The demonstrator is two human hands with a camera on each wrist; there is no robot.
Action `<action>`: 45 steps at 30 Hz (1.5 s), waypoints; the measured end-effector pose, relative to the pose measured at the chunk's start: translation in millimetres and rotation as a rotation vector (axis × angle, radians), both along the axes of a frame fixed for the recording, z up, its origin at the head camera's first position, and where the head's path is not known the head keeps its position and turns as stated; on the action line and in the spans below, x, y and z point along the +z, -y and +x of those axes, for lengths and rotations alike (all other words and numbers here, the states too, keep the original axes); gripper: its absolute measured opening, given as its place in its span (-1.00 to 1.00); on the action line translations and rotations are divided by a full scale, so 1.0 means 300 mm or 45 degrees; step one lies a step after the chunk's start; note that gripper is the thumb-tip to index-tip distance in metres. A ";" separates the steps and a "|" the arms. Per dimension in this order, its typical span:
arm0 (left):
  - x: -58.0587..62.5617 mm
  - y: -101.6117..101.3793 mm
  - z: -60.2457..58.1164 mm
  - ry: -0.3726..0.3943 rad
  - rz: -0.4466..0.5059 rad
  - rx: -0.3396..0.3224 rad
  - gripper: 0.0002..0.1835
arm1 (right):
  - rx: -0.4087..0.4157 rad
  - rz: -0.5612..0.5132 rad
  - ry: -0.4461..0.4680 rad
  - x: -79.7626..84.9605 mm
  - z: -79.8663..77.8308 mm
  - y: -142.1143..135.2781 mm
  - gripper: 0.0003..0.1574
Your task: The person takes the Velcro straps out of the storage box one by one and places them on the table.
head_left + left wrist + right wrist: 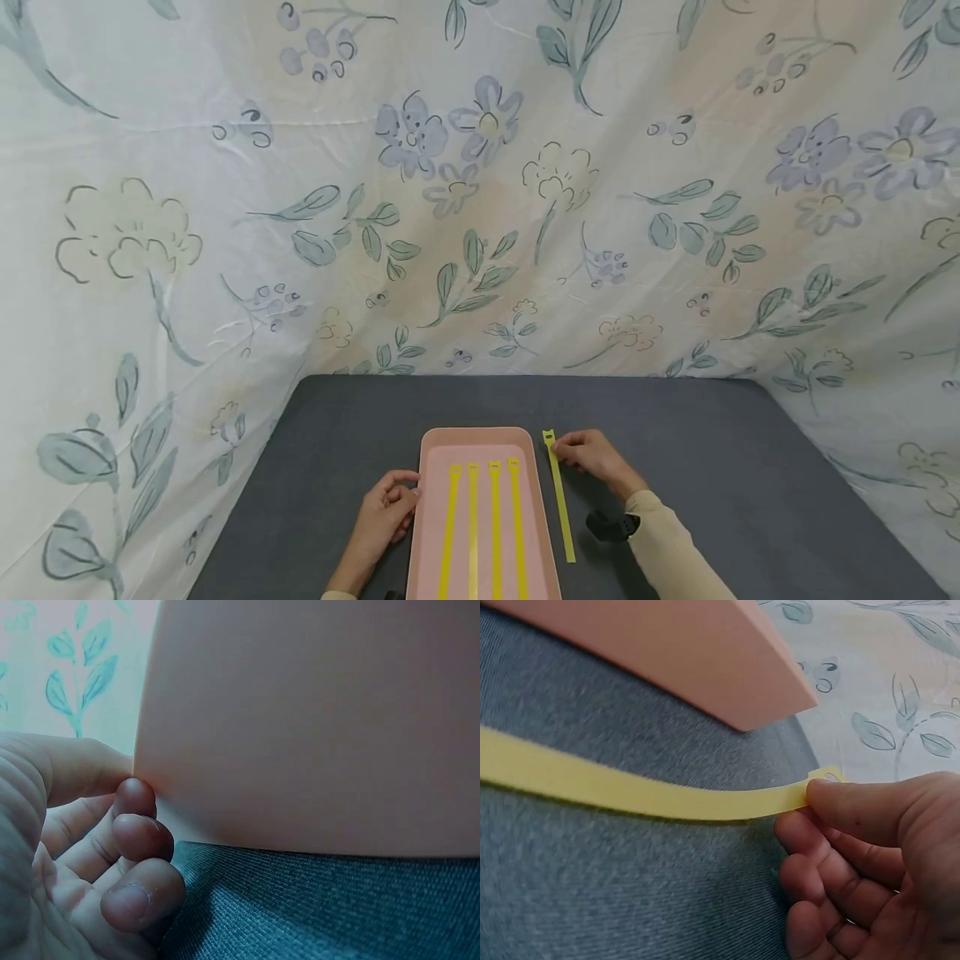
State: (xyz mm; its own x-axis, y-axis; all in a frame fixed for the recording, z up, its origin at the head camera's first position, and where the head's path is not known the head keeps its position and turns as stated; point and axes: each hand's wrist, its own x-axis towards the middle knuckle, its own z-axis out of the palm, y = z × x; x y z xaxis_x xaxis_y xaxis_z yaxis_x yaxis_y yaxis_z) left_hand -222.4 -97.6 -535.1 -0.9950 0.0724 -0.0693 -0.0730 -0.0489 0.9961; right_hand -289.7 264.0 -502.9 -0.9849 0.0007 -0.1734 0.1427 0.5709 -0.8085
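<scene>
A yellow hook-and-loop cable tie (561,508) lies lengthwise just right of a pink tray (424,508). My right hand (597,458) pinches it near its slotted head, between thumb and fingertips. The right wrist view shows the strap (690,804) bending up toward this hold, its other end running out of frame. My left hand (381,515) holds the tray's left edge. Up close, its thumb and curled fingertips (135,796) meet at the tray's edge, the thumb's tip hidden. Inside the tray, several yellow cable ties (495,525) lie side by side, heads toward the far end.
The dark grey table (360,408) carries the tray near its front edge. Behind and around it hangs a floral cloth (480,250). A black band with a small device (613,527) sits at my right wrist.
</scene>
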 end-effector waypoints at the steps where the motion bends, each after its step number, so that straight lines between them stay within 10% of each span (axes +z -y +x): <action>1: 0.000 0.001 0.000 -0.001 -0.002 -0.001 -0.66 | 0.002 0.009 -0.006 -0.001 0.001 0.001 -0.72; 45: 0.006 0.004 -0.012 0.010 0.022 -0.018 -0.65 | -0.070 0.166 -0.054 0.006 0.016 0.049 -0.82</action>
State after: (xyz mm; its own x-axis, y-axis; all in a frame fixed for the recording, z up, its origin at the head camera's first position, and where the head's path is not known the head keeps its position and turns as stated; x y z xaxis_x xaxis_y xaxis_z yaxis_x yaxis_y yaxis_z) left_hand -226.0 -98.9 -533.3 -0.9932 0.0878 -0.0759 -0.0818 -0.0650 0.9945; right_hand -285.0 249.3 -501.0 -0.9892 0.0743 -0.1265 0.1437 0.6636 -0.7342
